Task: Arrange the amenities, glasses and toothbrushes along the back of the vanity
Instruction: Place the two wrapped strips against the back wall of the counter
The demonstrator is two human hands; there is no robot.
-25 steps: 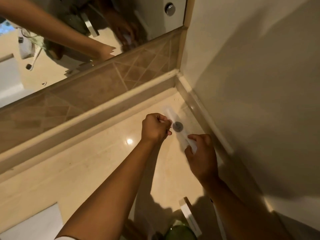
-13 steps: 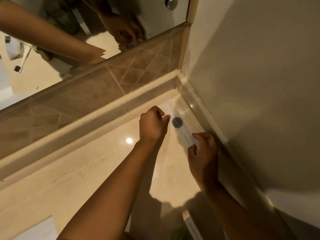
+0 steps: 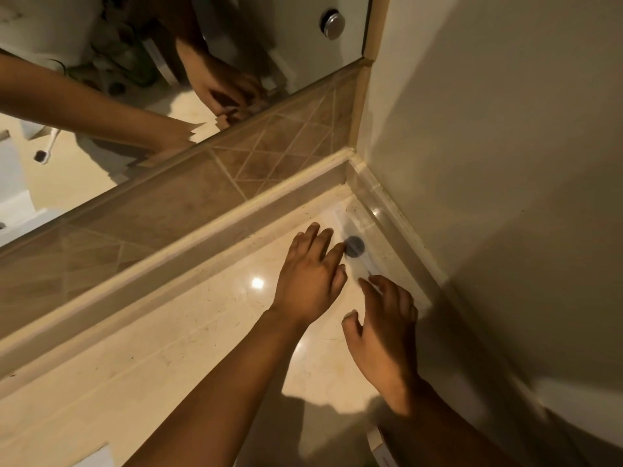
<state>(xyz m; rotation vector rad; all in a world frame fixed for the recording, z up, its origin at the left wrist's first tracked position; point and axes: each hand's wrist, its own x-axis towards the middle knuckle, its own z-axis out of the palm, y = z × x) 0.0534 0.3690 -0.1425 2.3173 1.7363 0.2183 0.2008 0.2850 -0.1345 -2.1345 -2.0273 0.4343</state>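
Note:
A clear, flat amenity packet (image 3: 357,237) with a round dark sticker lies on the cream marble vanity top (image 3: 168,348), in the back right corner by the wall. My left hand (image 3: 312,274) rests flat on the counter just left of the packet, fingers spread and fingertips touching its edge near the sticker. My right hand (image 3: 384,328) hovers at the packet's near end, fingers apart, holding nothing. The near end of the packet is hidden by my right fingers.
A tiled backsplash (image 3: 202,197) with a raised ledge runs along the back under a mirror (image 3: 135,79). The side wall (image 3: 505,163) closes the right. A white box (image 3: 379,446) sits at the counter's near edge, and a white object (image 3: 94,458) at the bottom left.
Both hands have let go of the packet and opened their fingers. The packet now lies flat in the corner, slightly farther back than before.

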